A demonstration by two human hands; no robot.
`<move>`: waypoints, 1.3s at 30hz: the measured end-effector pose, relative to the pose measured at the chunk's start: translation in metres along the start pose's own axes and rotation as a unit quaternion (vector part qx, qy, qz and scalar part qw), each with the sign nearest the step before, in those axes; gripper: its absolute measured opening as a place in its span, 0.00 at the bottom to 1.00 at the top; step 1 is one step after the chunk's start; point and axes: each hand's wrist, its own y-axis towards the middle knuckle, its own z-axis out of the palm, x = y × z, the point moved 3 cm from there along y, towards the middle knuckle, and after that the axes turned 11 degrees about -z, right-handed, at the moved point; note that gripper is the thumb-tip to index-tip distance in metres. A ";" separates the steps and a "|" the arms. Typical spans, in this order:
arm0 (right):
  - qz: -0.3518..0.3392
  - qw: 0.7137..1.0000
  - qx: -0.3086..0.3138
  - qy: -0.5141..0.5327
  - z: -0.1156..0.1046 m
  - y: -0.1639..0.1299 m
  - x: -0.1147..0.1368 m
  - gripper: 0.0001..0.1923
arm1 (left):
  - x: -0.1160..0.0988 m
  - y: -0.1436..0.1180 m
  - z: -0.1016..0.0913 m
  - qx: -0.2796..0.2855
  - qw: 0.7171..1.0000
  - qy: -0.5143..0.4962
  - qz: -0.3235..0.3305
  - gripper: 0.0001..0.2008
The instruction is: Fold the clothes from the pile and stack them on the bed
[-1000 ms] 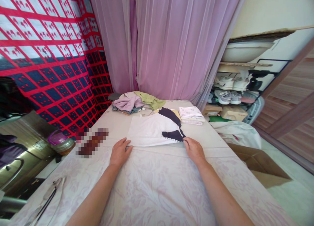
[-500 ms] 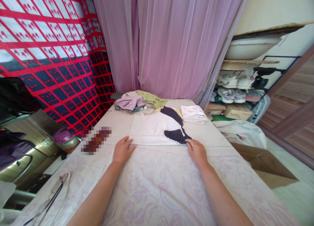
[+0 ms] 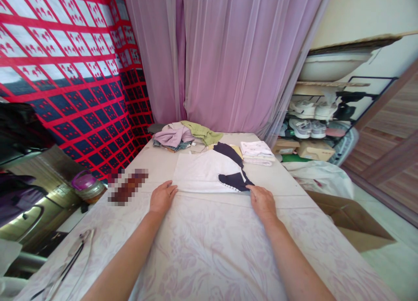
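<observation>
Table [image 3: 209,249], pale floral cover: bears all items below
White garment [image 3: 199,172] with dark navy panel, spread flat mid-table, near hem toward the person
Left hand [image 3: 161,197]: fingers loosely curled at the hem's left corner, touching it; whether it pinches the cloth cannot be told
Right hand [image 3: 263,201]: fingertips on the hem's right corner beside the navy panel; pinch unclear
Heap of clothes [image 3: 183,136] behind; folded stack [image 3: 256,151] at far right
</observation>
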 end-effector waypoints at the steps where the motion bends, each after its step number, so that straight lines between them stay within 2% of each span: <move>1: -0.004 1.000 0.003 -0.004 -0.003 0.001 0.000 0.19 | 0.000 0.002 -0.002 0.003 1.000 0.006 0.009 0.17; 7: -0.023 0.999 0.026 -0.016 -0.021 0.004 0.004 0.20 | 0.007 0.009 -0.015 -0.002 0.998 0.011 0.063 0.19; 14: -0.047 0.994 0.094 0.000 -0.017 -0.007 0.006 0.21 | 0.017 0.004 -0.020 0.028 0.993 -0.041 0.104 0.19; 21: -0.034 0.989 0.144 0.002 -0.024 -0.012 0.009 0.18 | 0.017 -0.003 -0.020 0.049 0.990 -0.045 0.127 0.19; 29: -0.043 0.989 0.130 0.051 -0.021 -0.015 0.007 0.19 | 0.019 -0.006 -0.023 0.099 0.986 -0.091 0.099 0.18; 32: -0.042 0.989 0.125 0.070 -0.020 -0.017 0.005 0.17 | 0.021 -0.004 -0.021 0.095 0.986 -0.107 0.083 0.19; 39: -0.032 0.992 0.060 0.105 -0.013 -0.022 0.005 0.13 | 0.026 -0.007 -0.004 0.055 0.988 -0.128 0.061 0.11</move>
